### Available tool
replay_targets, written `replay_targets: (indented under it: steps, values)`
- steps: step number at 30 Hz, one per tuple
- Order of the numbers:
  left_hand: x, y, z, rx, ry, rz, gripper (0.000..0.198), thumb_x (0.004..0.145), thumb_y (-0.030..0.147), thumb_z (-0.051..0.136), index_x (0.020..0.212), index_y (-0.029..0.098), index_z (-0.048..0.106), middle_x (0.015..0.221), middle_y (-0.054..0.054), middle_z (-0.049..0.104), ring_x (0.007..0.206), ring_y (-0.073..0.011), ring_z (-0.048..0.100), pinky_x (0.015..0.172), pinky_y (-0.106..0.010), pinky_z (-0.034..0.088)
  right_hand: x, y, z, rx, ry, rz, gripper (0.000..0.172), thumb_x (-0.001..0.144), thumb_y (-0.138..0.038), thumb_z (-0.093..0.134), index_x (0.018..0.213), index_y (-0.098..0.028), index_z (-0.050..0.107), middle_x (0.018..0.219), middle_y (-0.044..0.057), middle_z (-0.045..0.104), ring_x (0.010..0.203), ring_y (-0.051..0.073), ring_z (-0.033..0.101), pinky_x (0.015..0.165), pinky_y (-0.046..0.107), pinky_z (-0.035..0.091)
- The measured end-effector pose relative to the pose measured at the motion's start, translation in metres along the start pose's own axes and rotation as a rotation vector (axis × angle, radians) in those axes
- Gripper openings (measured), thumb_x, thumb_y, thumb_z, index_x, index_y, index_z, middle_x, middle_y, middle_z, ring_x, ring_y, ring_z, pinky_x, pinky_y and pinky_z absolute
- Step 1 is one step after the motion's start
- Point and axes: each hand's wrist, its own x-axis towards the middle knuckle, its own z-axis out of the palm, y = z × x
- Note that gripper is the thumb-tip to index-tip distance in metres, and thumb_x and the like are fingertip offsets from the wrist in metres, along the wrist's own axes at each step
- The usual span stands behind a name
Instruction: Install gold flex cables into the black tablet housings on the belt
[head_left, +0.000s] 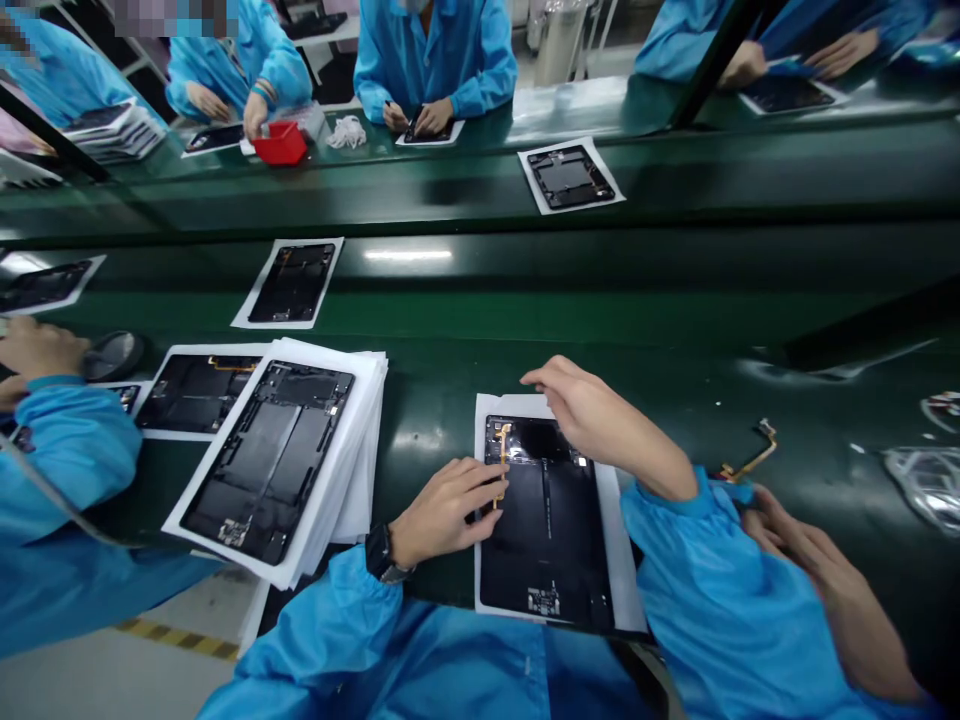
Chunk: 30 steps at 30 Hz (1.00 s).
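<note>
So my hands are apart, both at the black tablet back panel [547, 530] on its white sheet [619, 540]. My left hand [442, 510] has its fingertips [495, 478] on the thin amber flex strip [501, 455] near the panel's far left corner; whether they pinch it, I can't tell. My right hand [600, 425] hangs open over the panel's far edge, its fingers spread toward that same corner. The panel's long axis runs straight away from me, and the strip lies nearer my left hand. Off to the right, another person's hand [817, 570] sits just beside a loose amber flex strip [750, 458]. A stack of panels [270, 460] rests to my left on the green surface [675, 330].
</note>
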Motion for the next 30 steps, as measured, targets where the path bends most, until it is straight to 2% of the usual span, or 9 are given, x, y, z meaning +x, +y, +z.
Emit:
replay_targets:
  steps: [3,6,9,13,18,22,26,30]
  values:
    - [0.000,0.004,-0.002,0.099,-0.111,0.019,0.025,0.094,0.021,0.052,0.116,0.016,0.063,0.136,-0.010,0.057,0.111,-0.0252,0.054,0.089,-0.041,0.049,-0.013,-0.014,-0.017,0.037,-0.009,0.006,0.027,0.095,-0.017,0.041,0.107,-0.018,0.065,0.103,0.007,0.066,0.092,0.019,0.064,0.080,0.030,0.048]
    - [0.000,0.006,-0.005,0.154,-0.168,0.035,0.026,0.093,0.018,0.052,0.116,0.015,0.063,0.138,-0.011,0.054,0.115,-0.0265,0.050,0.090,-0.041,0.048,-0.028,-0.022,-0.021,0.089,0.014,0.076,0.016,0.094,-0.024,0.051,0.098,-0.021,0.067,0.094,0.003,0.071,0.083,0.018,0.066,0.074,0.028,0.047]
    - [-0.001,0.005,-0.007,0.161,-0.184,0.044,0.027,0.093,0.018,0.051,0.116,0.015,0.064,0.140,-0.011,0.052,0.118,-0.0273,0.049,0.091,-0.042,0.047,-0.046,-0.027,-0.011,0.149,-0.017,0.171,0.012,0.093,-0.031,0.056,0.091,-0.022,0.064,0.076,-0.001,0.070,0.068,0.015,0.065,0.064,0.026,0.046]
    - [-0.003,0.000,-0.007,0.079,-0.144,0.044,0.023,0.094,0.022,0.051,0.109,0.019,0.068,0.138,-0.007,0.055,0.119,-0.0259,0.049,0.093,-0.041,0.045,-0.075,-0.030,0.016,0.194,-0.058,0.245,0.018,0.097,-0.038,0.052,0.089,-0.023,0.057,0.062,-0.005,0.060,0.055,0.014,0.058,0.055,0.026,0.040]
    - [-0.005,0.002,-0.006,0.087,-0.147,0.044,0.027,0.091,0.017,0.053,0.116,0.016,0.065,0.136,-0.009,0.056,0.122,-0.0267,0.047,0.097,-0.042,0.043,-0.102,-0.035,0.046,0.236,-0.074,0.278,0.013,0.100,-0.033,0.046,0.103,-0.024,0.055,0.076,-0.003,0.063,0.065,0.015,0.061,0.061,0.027,0.045]
    - [-0.006,0.004,-0.006,0.130,-0.171,0.062,0.031,0.088,0.015,0.056,0.119,0.015,0.063,0.140,-0.012,0.052,0.124,-0.0289,0.046,0.097,-0.044,0.044,-0.108,-0.042,0.059,0.162,-0.065,0.248,0.012,0.100,-0.030,0.046,0.108,-0.025,0.054,0.094,0.001,0.067,0.081,0.018,0.066,0.070,0.028,0.048]
    - [-0.010,0.001,-0.006,0.058,-0.113,0.067,0.026,0.089,0.016,0.055,0.113,0.016,0.065,0.137,-0.010,0.055,0.124,-0.0279,0.049,0.099,-0.043,0.045,-0.102,-0.051,0.069,-0.002,-0.107,0.168,0.011,0.100,-0.025,0.044,0.106,-0.023,0.053,0.094,0.003,0.068,0.080,0.020,0.067,0.067,0.030,0.048]
    - [-0.014,-0.005,-0.010,-0.049,0.076,0.010,0.029,0.090,0.011,0.049,0.115,0.017,0.062,0.133,-0.008,0.058,0.128,-0.0236,0.049,0.104,-0.041,0.044,-0.091,-0.059,0.076,-0.186,-0.121,0.076,0.011,0.099,-0.018,0.042,0.098,-0.020,0.054,0.084,0.004,0.067,0.069,0.021,0.066,0.059,0.030,0.045]
